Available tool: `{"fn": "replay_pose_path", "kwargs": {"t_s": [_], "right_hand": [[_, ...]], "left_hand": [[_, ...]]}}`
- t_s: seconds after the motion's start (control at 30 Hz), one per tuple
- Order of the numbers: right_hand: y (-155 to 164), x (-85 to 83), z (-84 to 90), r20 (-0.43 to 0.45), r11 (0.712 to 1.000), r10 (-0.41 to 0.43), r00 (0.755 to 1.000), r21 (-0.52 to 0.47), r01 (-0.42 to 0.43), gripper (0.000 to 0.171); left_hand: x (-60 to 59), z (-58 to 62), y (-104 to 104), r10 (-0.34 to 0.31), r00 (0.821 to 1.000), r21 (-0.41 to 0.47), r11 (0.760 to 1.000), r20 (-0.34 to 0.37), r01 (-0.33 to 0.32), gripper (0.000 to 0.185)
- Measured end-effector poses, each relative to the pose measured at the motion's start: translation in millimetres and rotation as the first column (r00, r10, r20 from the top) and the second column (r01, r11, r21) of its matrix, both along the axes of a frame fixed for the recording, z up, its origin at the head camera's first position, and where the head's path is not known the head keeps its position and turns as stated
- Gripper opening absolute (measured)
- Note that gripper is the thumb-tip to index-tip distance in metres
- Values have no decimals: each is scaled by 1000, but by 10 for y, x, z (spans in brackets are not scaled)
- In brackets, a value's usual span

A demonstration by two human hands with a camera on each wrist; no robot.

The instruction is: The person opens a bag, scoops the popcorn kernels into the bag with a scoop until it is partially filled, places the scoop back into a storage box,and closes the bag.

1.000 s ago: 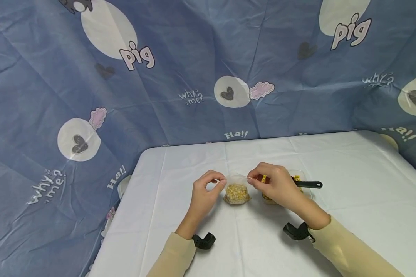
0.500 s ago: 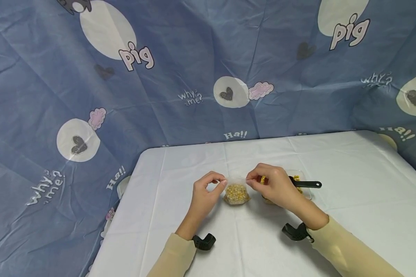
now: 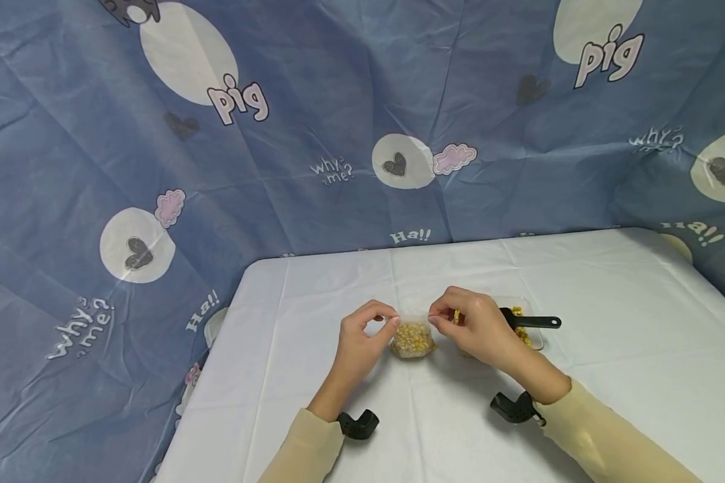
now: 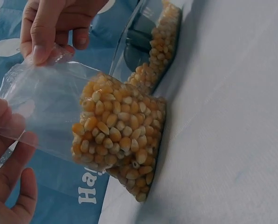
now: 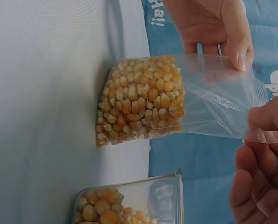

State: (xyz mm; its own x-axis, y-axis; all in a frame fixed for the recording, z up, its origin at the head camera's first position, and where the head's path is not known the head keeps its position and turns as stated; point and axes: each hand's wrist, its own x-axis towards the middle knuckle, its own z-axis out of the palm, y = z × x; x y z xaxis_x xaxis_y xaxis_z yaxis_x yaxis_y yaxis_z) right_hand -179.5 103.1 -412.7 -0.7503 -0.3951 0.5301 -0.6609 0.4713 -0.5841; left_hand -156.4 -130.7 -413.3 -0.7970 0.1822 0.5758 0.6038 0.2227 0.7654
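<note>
A clear plastic bag point(image 3: 412, 341) of corn kernels point(image 4: 118, 133) stands upright on the white-covered table, its lower part filled. My left hand point(image 3: 364, 335) pinches one upper side of the bag between thumb and fingers. On the opposite upper side, my right hand point(image 3: 474, 327) pinches the film near the mouth. The bag's upper part is stretched between the two hands, above the kernels. Behind the right hand, and partly hidden by it, sits a clear container point(image 5: 178, 198) with more kernels. A black-handled tool point(image 3: 538, 322) lies across it; its working end is hidden.
The white cloth point(image 3: 314, 295) covers the table. Behind its far edge hangs a blue printed curtain point(image 3: 314, 208). A black wrist camera point(image 3: 359, 424) sits on the left wrist and another camera point(image 3: 513, 406) on the right.
Both hands have come down slightly, and the bag's upper film sits lower between them. The left hand has shifted a little to the right. The container and the black-handled tool stay put.
</note>
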Motion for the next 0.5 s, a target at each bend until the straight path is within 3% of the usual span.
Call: {"fn": "replay_pose_path", "kwargs": {"t_s": [0.23,0.5], "right_hand": [[-22,12,-20,5,1000,19,1000,3,-19,4],[-46,36,-37,-31,1000,27,999,16,-26,11]], "left_hand": [[-3,-23,23,-13,1000,-13,1000,5,13,6],[33,1,49,-23,1000,-13,1000,14,23,6]]}}
